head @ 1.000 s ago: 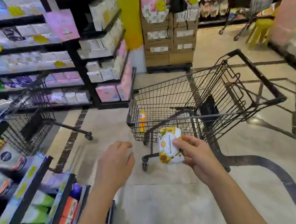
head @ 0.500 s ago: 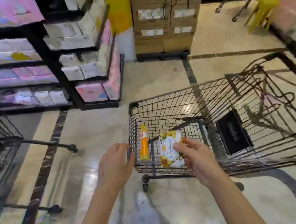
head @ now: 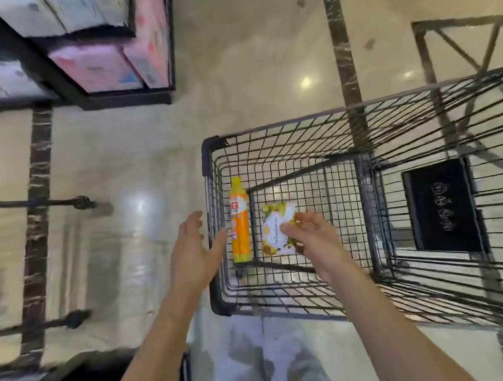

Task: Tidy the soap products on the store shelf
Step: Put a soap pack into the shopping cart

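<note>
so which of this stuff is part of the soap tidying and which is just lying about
Job: sunflower-print soap pack, pinched in the right hand over the shopping cart; left hand, open by its wall.
Lying about: orange bottle on the cart floor; black panel in the cart; pink packs on the store shelf.

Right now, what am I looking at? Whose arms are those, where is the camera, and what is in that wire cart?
No machine here: a person's two bare arms, filmed by a wide-angle camera worn on the head, looking down. The right hand pinches a small white soap packet printed with yellow flowers over the black wire shopping cart. An orange plastic bottle with a yellow cap lies inside the cart, left of the packet. The left hand is open, holding nothing, just outside the cart. A flat black panel sits farther right.
</note>
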Demonstrator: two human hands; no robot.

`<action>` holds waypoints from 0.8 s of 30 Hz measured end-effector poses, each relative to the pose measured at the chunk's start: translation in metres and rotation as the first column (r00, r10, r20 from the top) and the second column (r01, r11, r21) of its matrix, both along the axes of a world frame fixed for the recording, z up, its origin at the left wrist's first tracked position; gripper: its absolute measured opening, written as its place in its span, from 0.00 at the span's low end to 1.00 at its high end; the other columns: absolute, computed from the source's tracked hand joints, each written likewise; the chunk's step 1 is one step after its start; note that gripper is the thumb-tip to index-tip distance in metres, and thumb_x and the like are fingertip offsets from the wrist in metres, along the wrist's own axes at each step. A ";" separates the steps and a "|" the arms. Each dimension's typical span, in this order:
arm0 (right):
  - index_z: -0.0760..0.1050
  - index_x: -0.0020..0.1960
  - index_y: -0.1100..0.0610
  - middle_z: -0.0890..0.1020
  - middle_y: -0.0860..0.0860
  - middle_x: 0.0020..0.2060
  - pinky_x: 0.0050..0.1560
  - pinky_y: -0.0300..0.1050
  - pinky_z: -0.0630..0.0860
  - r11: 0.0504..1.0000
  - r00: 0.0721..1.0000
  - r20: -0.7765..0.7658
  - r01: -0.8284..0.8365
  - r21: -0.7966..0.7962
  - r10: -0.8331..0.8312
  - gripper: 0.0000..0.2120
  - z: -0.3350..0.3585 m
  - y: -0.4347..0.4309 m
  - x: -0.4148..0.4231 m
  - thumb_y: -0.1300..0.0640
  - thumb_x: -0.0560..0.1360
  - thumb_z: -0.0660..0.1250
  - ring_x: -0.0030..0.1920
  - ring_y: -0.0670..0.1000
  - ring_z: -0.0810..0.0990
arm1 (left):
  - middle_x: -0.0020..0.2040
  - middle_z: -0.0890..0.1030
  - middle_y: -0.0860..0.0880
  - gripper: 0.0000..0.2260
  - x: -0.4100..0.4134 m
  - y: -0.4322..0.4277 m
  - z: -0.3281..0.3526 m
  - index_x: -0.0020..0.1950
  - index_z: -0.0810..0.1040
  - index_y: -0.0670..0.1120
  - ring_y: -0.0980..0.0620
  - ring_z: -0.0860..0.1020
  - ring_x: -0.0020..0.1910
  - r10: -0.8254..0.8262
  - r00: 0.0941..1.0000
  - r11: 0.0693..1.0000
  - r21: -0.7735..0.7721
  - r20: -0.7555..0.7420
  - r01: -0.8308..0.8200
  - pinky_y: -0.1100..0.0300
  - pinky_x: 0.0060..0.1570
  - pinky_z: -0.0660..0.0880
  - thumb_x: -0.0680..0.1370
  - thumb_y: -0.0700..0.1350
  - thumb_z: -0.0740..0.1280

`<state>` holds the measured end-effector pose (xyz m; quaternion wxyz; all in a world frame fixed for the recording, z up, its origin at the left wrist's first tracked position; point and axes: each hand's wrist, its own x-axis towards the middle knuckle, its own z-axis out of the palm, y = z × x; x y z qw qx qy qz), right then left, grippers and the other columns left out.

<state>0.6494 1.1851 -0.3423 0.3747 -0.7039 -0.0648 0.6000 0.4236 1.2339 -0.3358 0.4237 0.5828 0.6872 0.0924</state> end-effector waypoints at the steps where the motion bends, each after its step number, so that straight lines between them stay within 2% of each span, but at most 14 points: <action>1: 0.74 0.59 0.57 0.86 0.55 0.54 0.49 0.41 0.78 1.000 1.000 0.003 -0.011 -0.025 0.011 0.18 -0.018 0.008 0.001 0.65 0.74 0.76 0.52 0.49 0.85 | 0.69 0.75 0.48 0.35 0.003 0.005 -0.011 0.77 0.65 0.49 0.48 0.79 0.61 0.013 1.000 1.000 -0.015 0.004 -0.013 0.45 0.58 0.79 0.77 0.67 0.65; 4: 0.75 0.59 0.58 0.85 0.56 0.56 0.54 0.45 0.80 0.993 0.998 0.047 -0.031 -0.112 0.037 0.19 -0.072 0.025 0.001 0.65 0.72 0.78 0.55 0.52 0.85 | 0.61 0.80 0.51 0.30 0.006 0.018 -0.043 0.70 0.72 0.52 0.50 0.80 0.56 0.024 0.999 0.999 -0.049 0.028 -0.023 0.45 0.58 0.79 0.76 0.70 0.62; 7: 0.75 0.55 0.56 0.84 0.57 0.59 0.61 0.50 0.79 0.983 0.995 0.056 -0.068 -0.172 0.078 0.16 -0.122 0.035 0.000 0.64 0.73 0.78 0.58 0.55 0.83 | 0.53 0.82 0.53 0.16 0.007 0.025 -0.062 0.63 0.75 0.54 0.54 0.81 0.50 0.051 0.998 0.997 -0.052 0.048 -0.049 0.46 0.53 0.81 0.81 0.62 0.65; 10: 0.75 0.58 0.57 0.83 0.55 0.61 0.58 0.48 0.77 0.971 0.991 0.052 -0.105 -0.215 0.119 0.16 -0.163 0.042 0.000 0.62 0.74 0.77 0.59 0.54 0.82 | 0.49 0.81 0.59 0.09 0.009 0.028 -0.074 0.59 0.73 0.56 0.61 0.80 0.47 0.119 0.989 0.992 -0.056 0.090 -0.114 0.50 0.49 0.81 0.82 0.55 0.68; 14: 0.73 0.69 0.60 0.81 0.56 0.64 0.61 0.48 0.75 0.963 0.988 0.070 -0.118 -0.242 0.139 0.23 -0.205 0.049 -0.002 0.61 0.76 0.75 0.61 0.53 0.81 | 0.50 0.80 0.64 0.12 0.012 0.027 -0.086 0.63 0.72 0.58 0.63 0.80 0.49 0.210 0.971 0.975 -0.097 0.113 -0.199 0.58 0.52 0.79 0.81 0.50 0.69; 17: 0.69 0.74 0.61 0.79 0.56 0.65 0.62 0.48 0.73 0.955 0.988 0.030 -0.139 -0.262 0.152 0.26 -0.222 0.048 -0.005 0.60 0.78 0.73 0.63 0.54 0.79 | 0.51 0.80 0.65 0.12 0.012 0.025 -0.091 0.64 0.73 0.59 0.64 0.80 0.48 0.247 0.959 0.966 -0.114 0.136 -0.233 0.65 0.48 0.77 0.81 0.49 0.69; 20: 0.69 0.75 0.61 0.81 0.60 0.62 0.67 0.55 0.76 0.954 0.985 0.053 -0.142 -0.264 0.162 0.28 -0.230 0.046 -0.005 0.61 0.78 0.73 0.62 0.58 0.81 | 0.53 0.80 0.61 0.13 0.013 0.023 -0.090 0.64 0.73 0.59 0.64 0.80 0.48 0.264 0.954 0.961 -0.119 0.141 -0.249 0.69 0.45 0.75 0.81 0.48 0.69; 24: 0.75 0.70 0.61 0.83 0.59 0.60 0.65 0.58 0.78 0.940 0.971 0.074 -0.200 -0.277 0.229 0.23 -0.227 0.044 0.003 0.61 0.77 0.74 0.59 0.57 0.83 | 0.53 0.81 0.60 0.16 0.013 0.024 -0.086 0.68 0.73 0.56 0.66 0.79 0.48 0.244 0.962 0.965 -0.131 0.119 -0.228 0.71 0.46 0.75 0.81 0.48 0.69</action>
